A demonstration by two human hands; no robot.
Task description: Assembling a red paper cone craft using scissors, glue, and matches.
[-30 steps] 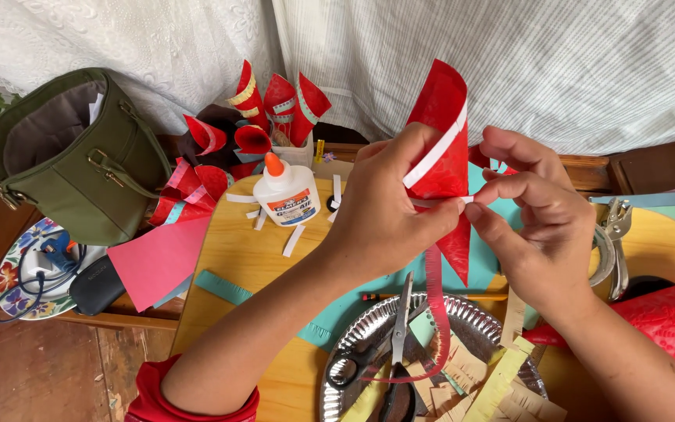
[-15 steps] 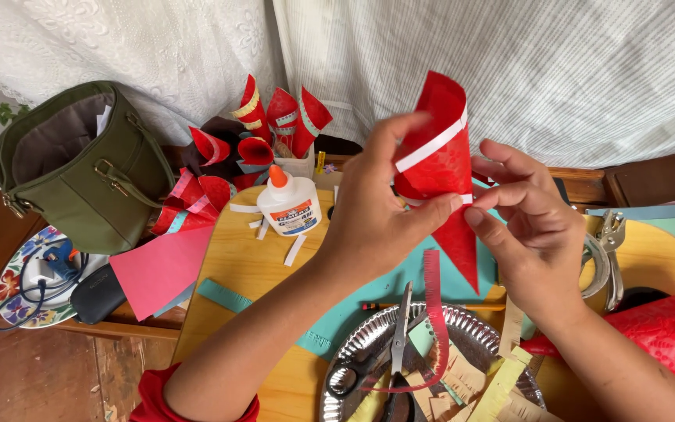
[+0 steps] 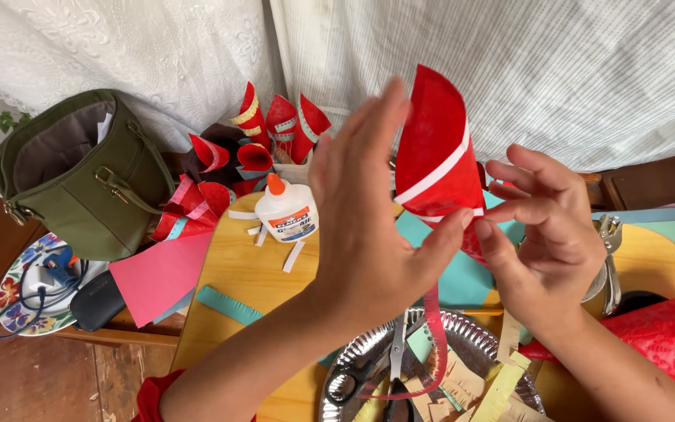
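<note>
Nearest, one silver foil plate [image 3: 474, 328] on the wooden bench [image 3: 236, 277] holds one pair of scissors [image 3: 388, 373] among paper scraps. Above it the left hand [image 3: 369, 227] and right hand [image 3: 552, 234] together hold up one red paper cone [image 3: 435, 168] with a white stripe; the left grip pinches its lower edge with the fingers spread, and the right grip pinches it from the other side. Farther back stand one white glue bottle [image 3: 285, 211], one olive green bag [image 3: 80, 176] and three upright red cones [image 3: 279, 125].
</note>
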